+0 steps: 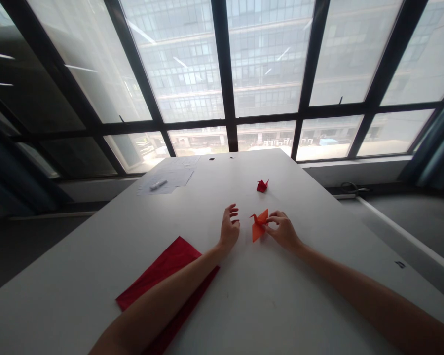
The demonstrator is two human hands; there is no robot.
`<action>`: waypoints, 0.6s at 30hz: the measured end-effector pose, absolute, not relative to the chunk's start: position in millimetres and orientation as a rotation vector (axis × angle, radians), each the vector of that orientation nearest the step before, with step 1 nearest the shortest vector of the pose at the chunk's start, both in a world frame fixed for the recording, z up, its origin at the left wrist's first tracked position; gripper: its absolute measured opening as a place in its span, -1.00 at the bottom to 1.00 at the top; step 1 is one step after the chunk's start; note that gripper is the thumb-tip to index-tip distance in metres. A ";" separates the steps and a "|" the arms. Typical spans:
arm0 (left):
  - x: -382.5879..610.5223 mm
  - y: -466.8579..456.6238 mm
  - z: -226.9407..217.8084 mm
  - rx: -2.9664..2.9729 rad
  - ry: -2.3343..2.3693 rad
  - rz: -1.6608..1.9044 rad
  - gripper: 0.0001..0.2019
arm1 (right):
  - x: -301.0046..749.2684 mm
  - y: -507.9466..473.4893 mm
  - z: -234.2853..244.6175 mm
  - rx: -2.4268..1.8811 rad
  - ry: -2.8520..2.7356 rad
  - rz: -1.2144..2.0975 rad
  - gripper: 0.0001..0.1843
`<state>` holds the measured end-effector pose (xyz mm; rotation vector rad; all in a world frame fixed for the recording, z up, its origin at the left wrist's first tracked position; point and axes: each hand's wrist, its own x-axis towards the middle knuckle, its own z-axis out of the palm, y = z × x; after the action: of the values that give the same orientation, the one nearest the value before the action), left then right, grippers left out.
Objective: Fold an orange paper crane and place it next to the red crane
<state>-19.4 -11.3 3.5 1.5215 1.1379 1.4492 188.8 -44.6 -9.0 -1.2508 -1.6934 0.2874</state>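
An orange folded paper crane (258,225) stands on the white table (281,305), and my right hand (282,230) pinches its right side with fingers closed on it. My left hand (229,228) rests just left of the crane, fingers loosely curled and apart, holding nothing. A smaller red folded crane (262,185) sits farther back on the table. Under my left forearm lies a stack of red paper sheets (163,276).
White printed sheets with a small pen-like object (158,185) lie at the table's far left. Two small dark holes (211,159) mark the far edge. Large dark-framed windows rise behind the table, and the floor drops away on both sides.
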 end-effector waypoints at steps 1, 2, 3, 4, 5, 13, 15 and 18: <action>-19.6 -10.5 3.1 1.504 1.151 1.447 -0.39 | 188.7 -45.6 -8.1 -1.244 -1.695 0.287 -0.89; -19.8 -9.9 2.6 1.493 1.160 1.444 -0.40 | 188.6 -46.6 -7.1 -1.237 -1.693 0.286 -0.88; -20.1 -9.6 2.2 1.487 1.165 1.441 -0.41 | 188.6 -47.5 -6.1 -1.231 -1.689 0.285 -0.87; -20.2 -9.5 2.0 1.485 1.168 1.438 -0.42 | 188.7 -48.2 -5.2 -1.224 -1.684 0.283 -0.87; -20.3 -9.7 1.9 1.486 1.171 1.436 -0.43 | 188.7 -48.8 -4.5 -1.217 -1.677 0.283 -0.88; -19.0 -10.9 5.0 1.492 1.182 1.441 -0.48 | 187.5 -48.3 -2.0 -1.191 -1.636 0.301 -0.88; -18.8 -10.7 5.1 1.487 1.182 1.444 -0.48 | 187.5 -48.0 -1.3 -1.197 -1.617 0.327 -0.85; -19.0 -10.7 5.0 1.485 1.175 1.447 -0.49 | 188.1 -47.2 -0.6 -1.211 -1.594 0.370 -0.79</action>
<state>-19.0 -10.7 5.0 1.4854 1.1748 1.4471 188.1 -47.2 -0.6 -1.2106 -1.5941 0.3697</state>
